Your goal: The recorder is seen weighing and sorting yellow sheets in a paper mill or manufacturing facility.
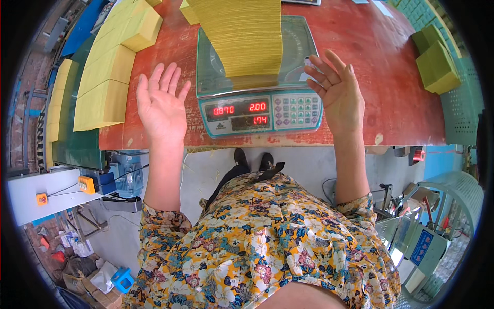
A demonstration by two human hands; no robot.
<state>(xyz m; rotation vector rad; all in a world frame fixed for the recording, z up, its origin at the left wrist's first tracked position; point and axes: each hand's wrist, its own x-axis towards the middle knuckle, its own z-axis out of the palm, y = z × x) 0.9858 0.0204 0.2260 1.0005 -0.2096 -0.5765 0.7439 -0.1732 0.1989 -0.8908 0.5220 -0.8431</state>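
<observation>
A tall stack of yellow paper sheets [247,41] stands on the pan of a teal digital scale [206,67], whose red digits are lit. To the left of the scale, my left hand [162,105] is raised palm up with its fingers spread. My right hand [340,98] is likewise palm up at the scale's right side, fingers apart and slightly curled. Neither hand holds anything, and both are apart from the stack.
The scale sits on a worn red tabletop [360,56]. Blocks of yellow paper [103,98] line the left side, and more yellow blocks [437,69] lie at the far right. A green perforated metal guard [458,185] stands at the lower right.
</observation>
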